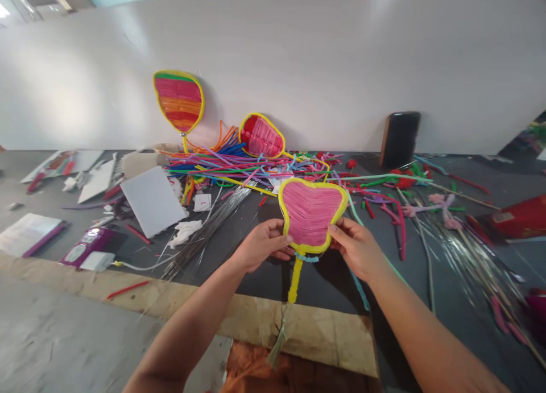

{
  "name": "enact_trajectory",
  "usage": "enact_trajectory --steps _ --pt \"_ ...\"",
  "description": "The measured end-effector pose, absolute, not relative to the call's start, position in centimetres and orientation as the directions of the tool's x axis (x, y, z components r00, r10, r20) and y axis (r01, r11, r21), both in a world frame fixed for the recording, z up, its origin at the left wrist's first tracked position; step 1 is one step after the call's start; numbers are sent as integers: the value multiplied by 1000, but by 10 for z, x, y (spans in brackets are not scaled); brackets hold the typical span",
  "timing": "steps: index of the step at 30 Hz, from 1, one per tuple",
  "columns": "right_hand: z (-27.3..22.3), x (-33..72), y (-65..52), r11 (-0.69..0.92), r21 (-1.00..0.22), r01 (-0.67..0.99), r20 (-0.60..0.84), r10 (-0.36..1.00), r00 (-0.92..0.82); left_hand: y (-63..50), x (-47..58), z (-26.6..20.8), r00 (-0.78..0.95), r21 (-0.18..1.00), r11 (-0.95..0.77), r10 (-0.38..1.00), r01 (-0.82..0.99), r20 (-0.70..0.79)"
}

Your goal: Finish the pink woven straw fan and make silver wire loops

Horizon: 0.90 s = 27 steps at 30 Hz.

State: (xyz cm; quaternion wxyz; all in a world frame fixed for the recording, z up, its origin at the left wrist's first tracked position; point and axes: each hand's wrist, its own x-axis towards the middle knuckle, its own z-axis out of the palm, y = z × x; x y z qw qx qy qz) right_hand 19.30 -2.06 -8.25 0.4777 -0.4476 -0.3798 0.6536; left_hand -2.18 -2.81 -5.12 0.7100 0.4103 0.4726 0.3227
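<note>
A pink hand fan [313, 211] with a yellow fuzzy rim is held up above the front of the dark table. My left hand [267, 245] pinches its lower left edge, thumb on the front face. On the opposite edge my right hand [354, 245] grips the rim between thumb and fingers. A yellow handle [294, 279] points down from the fan, with a pale green tassel [278, 339] hanging off its end. Light blue pipe cleaner [309, 259] wraps round the neck where handle and fan meet.
Behind the fan lies a heap of coloured pipe cleaners [217, 168]. Two finished fans, one striped [179, 103] and one pink-red [262, 136], lean at the white wall. A phone [400, 140] stands upright on the right. Thin wires [209, 234], a white card [153, 201] and a purple device [89, 245] lie leftward.
</note>
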Motion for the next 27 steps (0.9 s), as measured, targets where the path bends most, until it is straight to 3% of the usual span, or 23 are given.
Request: enact_trajectory --steps 8,16,27 --pt "-76 189 -23 -295 -889 -349 -244 952 -184 -31 -21 -52 323 919 372 892 -131 -315" --pt "-72 185 -24 -273 -855 -442 -210 960 -186 -37 -18 -49 582 851 450 781 -271 -227" --pt "-78 185 -22 -233 -873 -429 -185 971 -150 -37 -8 -59 418 872 430 854 -233 -309"
